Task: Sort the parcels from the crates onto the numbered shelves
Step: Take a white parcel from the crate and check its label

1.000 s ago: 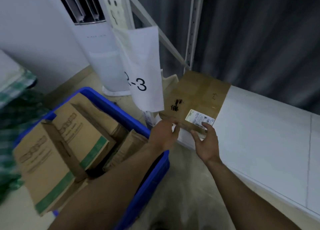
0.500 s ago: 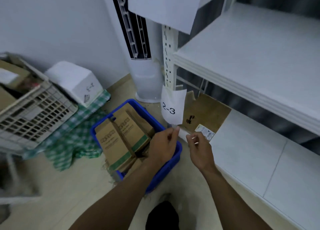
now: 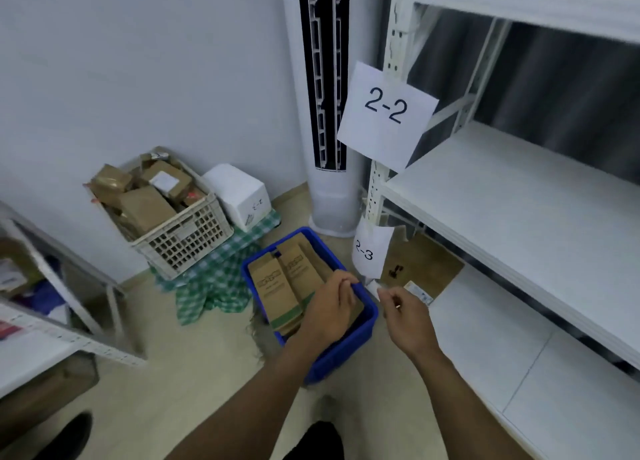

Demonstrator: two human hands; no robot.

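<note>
Sorting station, seen from beside the rack. One flat brown parcel (image 3: 429,262) lies on the bottom shelf (image 3: 485,338), just behind the paper label 2-3 (image 3: 369,251). That placement looks complete, since neither hand touches the parcel.

The left hand (image 3: 332,307) hangs over the blue crate (image 3: 349,348) with fingers loosely curled and nothing in its grasp. The right hand (image 3: 405,317) hovers between crate and shelf edge, also loosely curled and apparently empty.

The step in hand is judged to be the next pick. Several brown parcels (image 3: 273,286) stand on edge in the blue crate, packed side by side. More fill the white lattice crate (image 3: 180,241) by the wall.

The next move calls for lowering the left hand onto one upright parcel and lifting it free of its neighbours. Its marking must then be read to choose between 2-3 and label 2-2 (image 3: 386,113) above.
</note>
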